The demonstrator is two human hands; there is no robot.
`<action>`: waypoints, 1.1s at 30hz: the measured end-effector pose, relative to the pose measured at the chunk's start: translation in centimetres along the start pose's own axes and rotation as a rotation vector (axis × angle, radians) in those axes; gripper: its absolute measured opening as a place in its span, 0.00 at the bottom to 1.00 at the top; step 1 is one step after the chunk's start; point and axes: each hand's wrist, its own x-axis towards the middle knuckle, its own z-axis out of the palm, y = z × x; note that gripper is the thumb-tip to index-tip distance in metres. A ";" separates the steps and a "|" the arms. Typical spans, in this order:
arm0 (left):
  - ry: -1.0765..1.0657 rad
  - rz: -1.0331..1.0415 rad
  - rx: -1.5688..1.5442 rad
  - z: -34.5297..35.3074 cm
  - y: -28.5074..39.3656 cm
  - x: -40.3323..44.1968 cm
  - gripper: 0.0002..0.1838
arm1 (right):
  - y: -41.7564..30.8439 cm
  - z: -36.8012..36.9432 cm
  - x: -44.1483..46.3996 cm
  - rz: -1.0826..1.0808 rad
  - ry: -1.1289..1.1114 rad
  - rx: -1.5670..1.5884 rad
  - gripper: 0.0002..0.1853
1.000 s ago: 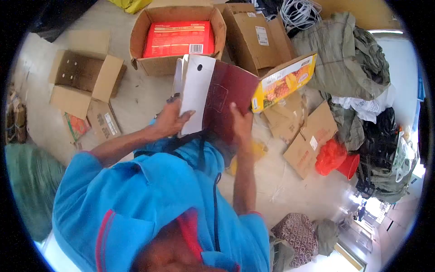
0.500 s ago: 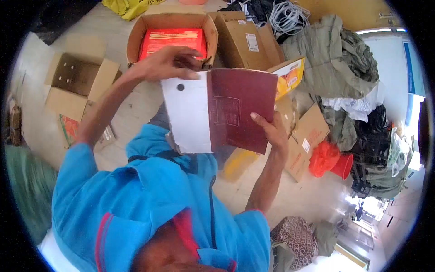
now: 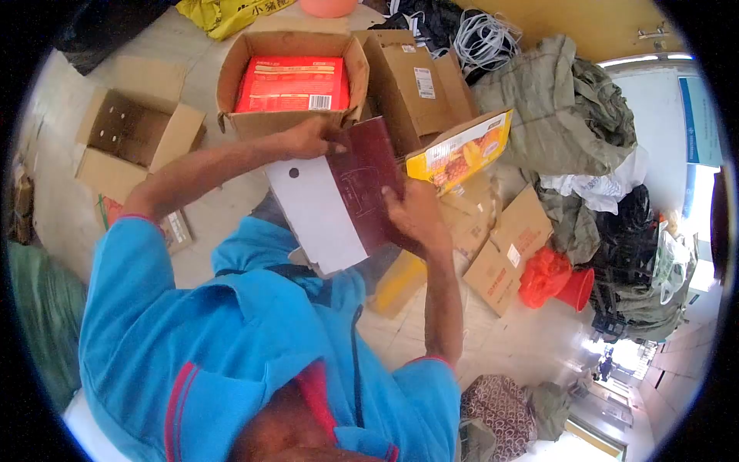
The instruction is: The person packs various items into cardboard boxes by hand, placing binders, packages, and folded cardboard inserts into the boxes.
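Note:
I hold a maroon and white cardboard piece (image 3: 327, 215) in front of my lap, tilted, with a dark round hole in its white panel. My left hand (image 3: 312, 138) is closed on its far edge, near where white meets maroon. On the right, my right hand (image 3: 416, 214) grips the maroon side, thumb on the face and the other fingers partly hidden. Just beyond my left hand stands an open carton (image 3: 292, 119) with a red printed pack (image 3: 291, 83) inside. A yellow printed box (image 3: 462, 154) lies past my right hand.
An open empty carton (image 3: 154, 138) sits on the left. Behind are a tall brown carton (image 3: 404, 85) and coiled white cable (image 3: 486, 40). Flattened cardboard (image 3: 508, 250), a red bucket (image 3: 577, 290) and grey-green fabric (image 3: 550, 108) lie to the right.
The cardboard piece has tilted, and its maroon part looks narrower. My right hand has moved left and my left hand slightly down, closing on the edge. More of the red pack shows.

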 end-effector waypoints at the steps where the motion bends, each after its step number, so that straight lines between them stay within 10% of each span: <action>1: -0.012 -0.108 -0.118 0.6 -1.8 -0.4 0.13 | -1.0 0.2 0.1 -0.015 -0.049 -0.030 0.16; 6: 0.085 -0.281 -0.341 1.1 -1.1 -3.8 0.15 | -4.7 5.0 -0.5 0.049 -0.215 -0.196 0.20; 10: 0.119 -0.357 -0.150 0.9 -1.5 -3.8 0.15 | -4.3 9.8 -2.1 -0.091 0.094 -0.099 0.30; 22: -0.124 -0.100 -0.363 -0.5 -3.2 -4.1 0.22 | -6.5 16.3 -4.3 -0.096 0.232 -0.205 0.36; 28: -0.221 -0.398 -1.332 -1.9 -0.1 -6.0 0.31 | -8.6 14.3 -4.1 0.016 0.052 -0.111 0.52; 30: -0.108 -0.431 0.105 -1.1 3.0 -5.8 0.39 | -9.0 14.6 -3.9 0.058 -0.011 -0.129 0.54; 33: -0.091 -0.624 -0.035 -1.8 4.5 -6.2 0.44 | -8.9 14.6 -3.2 -0.001 0.018 -0.150 0.56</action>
